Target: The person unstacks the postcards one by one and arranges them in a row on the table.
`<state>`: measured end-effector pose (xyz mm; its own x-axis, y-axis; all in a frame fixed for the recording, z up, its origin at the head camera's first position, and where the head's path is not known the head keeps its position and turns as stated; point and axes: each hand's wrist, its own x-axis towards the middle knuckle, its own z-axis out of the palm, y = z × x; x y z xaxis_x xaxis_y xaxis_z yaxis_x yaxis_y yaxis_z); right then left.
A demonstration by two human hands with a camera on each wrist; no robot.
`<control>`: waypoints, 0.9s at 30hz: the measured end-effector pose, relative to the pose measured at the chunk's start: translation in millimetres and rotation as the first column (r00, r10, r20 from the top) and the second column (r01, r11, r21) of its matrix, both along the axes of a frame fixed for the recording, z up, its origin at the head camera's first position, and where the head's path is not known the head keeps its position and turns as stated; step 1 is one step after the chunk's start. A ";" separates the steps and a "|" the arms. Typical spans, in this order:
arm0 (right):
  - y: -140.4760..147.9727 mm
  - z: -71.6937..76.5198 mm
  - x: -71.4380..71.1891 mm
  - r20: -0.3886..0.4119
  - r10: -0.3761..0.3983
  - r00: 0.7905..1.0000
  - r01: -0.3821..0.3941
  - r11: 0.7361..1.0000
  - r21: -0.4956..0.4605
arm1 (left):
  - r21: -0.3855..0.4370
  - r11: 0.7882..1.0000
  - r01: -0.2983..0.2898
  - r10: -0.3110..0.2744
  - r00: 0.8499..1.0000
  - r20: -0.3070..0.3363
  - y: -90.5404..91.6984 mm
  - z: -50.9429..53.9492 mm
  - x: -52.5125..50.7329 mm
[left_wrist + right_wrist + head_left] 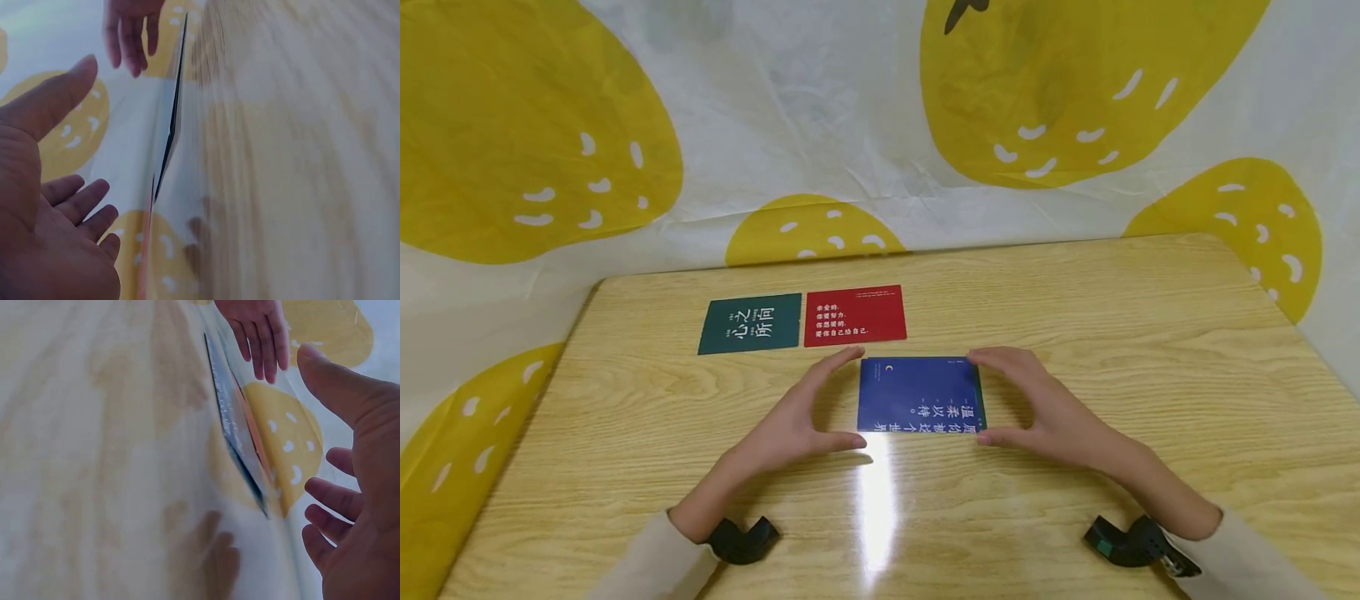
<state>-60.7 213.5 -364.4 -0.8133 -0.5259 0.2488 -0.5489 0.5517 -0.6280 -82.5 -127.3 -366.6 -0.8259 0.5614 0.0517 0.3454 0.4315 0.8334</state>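
A blue card (917,383) with a small yellow moon and white characters lies on the wooden table, upside down to my view. A dark green edge peeks out along its right side, so at least one more card is beneath. My left hand (792,427) hovers at its left side and my right hand (1056,415) at its right, thumbs and fingers spread apart. In both wrist views the left hand (59,206) and right hand (359,487) hold nothing and stay off the cards. Behind sit a green card (786,329) and a red card (880,321), side by side.
The wooden table (625,433) reflects a bright light streak in front of the blue card. A white cloth (805,100) with yellow fruit shapes hangs behind the table's back edge. Black devices (745,542) are worn at both wrists.
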 end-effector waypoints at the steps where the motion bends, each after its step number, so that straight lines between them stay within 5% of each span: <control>1: 0.3 -1.5 1.0 0.002 -0.002 1.000 0.002 1.000 -0.002 | 0.001 1.000 0.004 -0.004 1.000 -0.004 0.4 -1.5 0.1; 17: -0.9 -19.5 3.5 -0.004 -0.027 1.000 0.027 1.000 -0.010 | -0.020 1.000 -0.024 0.024 1.000 -0.019 4.9 -22.0 -0.6; 27: -4.6 -24.9 2.1 -0.027 -0.037 0.999 0.037 0.999 -0.011 | -0.070 0.996 -0.054 0.050 0.997 -0.053 9.0 -24.8 -0.6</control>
